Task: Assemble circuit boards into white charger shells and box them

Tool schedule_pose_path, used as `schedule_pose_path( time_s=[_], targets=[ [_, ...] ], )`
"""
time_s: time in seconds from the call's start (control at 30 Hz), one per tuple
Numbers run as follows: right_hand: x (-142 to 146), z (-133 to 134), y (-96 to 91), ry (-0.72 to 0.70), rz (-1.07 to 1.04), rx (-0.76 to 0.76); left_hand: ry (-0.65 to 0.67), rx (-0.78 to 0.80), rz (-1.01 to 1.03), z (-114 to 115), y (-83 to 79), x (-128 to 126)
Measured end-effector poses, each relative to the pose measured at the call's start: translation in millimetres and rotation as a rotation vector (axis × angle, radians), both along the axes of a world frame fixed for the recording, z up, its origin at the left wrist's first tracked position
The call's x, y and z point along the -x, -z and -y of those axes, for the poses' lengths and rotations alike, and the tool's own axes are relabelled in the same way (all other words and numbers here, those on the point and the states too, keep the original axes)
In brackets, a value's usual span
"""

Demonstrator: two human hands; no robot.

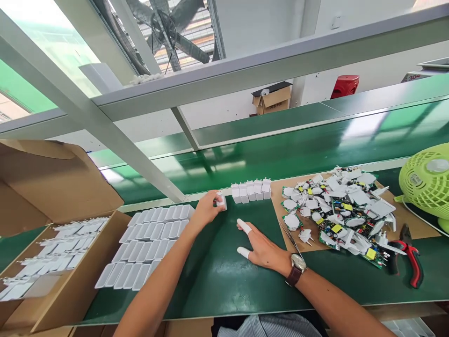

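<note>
My left hand (pixel 207 208) grips a small white plastic housing (pixel 221 201) at the far side of the green bench, its fingers closed around it. Just right of it stands a row of white adapter housings (pixel 250 191) with parts sticking up from their tops. My right hand (pixel 257 245) hovers over or rests on the bench, thumb and forefinger spread, white finger covers on the tips, nothing between them. Left of my left arm lie rows of open white plastic cases (pixel 150 238). A pile of circuit boards with white plastic parts (pixel 338 206) lies to the right.
A cardboard box (pixel 66 285) of white pieces stands at the left. Red-handled pliers (pixel 409 257) and tweezers (pixel 292 238) lie near the circuit boards on brown cardboard. A green fan (pixel 426 180) stands at the right edge. A white frame post (pixel 140 157) rises behind the bench.
</note>
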State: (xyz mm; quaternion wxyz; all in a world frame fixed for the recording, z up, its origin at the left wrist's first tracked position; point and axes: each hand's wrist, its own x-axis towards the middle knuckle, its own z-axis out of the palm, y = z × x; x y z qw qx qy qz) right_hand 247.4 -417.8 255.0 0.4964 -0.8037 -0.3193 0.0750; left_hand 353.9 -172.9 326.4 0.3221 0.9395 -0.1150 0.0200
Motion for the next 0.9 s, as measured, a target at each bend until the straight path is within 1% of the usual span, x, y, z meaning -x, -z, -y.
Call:
schedule_pose_path(
  time_s=[0.07,0.17,0.27,0.33,0.4,0.47,0.53,0.57,0.6,0.63,0.67,0.7,0.77,0.83,0.9],
  targets=[
    [0,1,-0.3,-0.007,0.039,0.005,-0.023,-0.001,-0.012,3,3.3,-22],
    [0,2,0.8,-0.014,0.091,0.018,-0.022,0.017,-0.029,15,10.1,-35],
    [-1,2,2.3,-0.023,0.121,0.027,0.012,0.042,-0.037,25,11.2,-32],
    [-1,4,1.7,-0.033,0.143,0.043,0.034,0.053,-0.030,24,3.4,-23],
    [-1,5,-1.0,-0.044,0.161,0.068,0.034,0.057,-0.007,13,-12.9,-9],
    [-2,8,-5.1,-0.055,0.178,0.097,0.003,0.027,0.046,-7,-34.3,10],
    [-3,9,-9.3,-0.067,0.195,0.128,-0.037,-0.136,0.158,-35,-53.2,30],
    [-3,9,-11.1,-0.068,0.204,0.144,-0.064,-0.222,0.174,-50,-59.0,41],
    [-3,9,-12.6,-0.068,0.213,0.160,-0.075,-0.306,0.177,-65,-61.2,51],
    [-3,9,-13.9,-0.070,0.221,0.176,-0.080,-0.385,0.179,-78,-59.6,60],
    [-4,8,-15.4,-0.075,0.227,0.191,-0.088,-0.461,0.176,-90,-54.4,69],
    [-4,8,-17.2,-0.076,0.229,0.204,-0.096,-0.526,0.172,-98,-46.4,78],
    [-6,9,-22.7,-0.063,0.236,0.224,-0.113,-0.610,0.176,-108,-26.3,91],
    [-8,17,-31.3,-0.008,0.276,0.238,-0.118,-0.613,0.213,-110,-8.5,101],
    [-10,34,-40.7,0.105,0.345,0.269,-0.103,-0.564,0.273,-107,1.2,106]
  ],
)
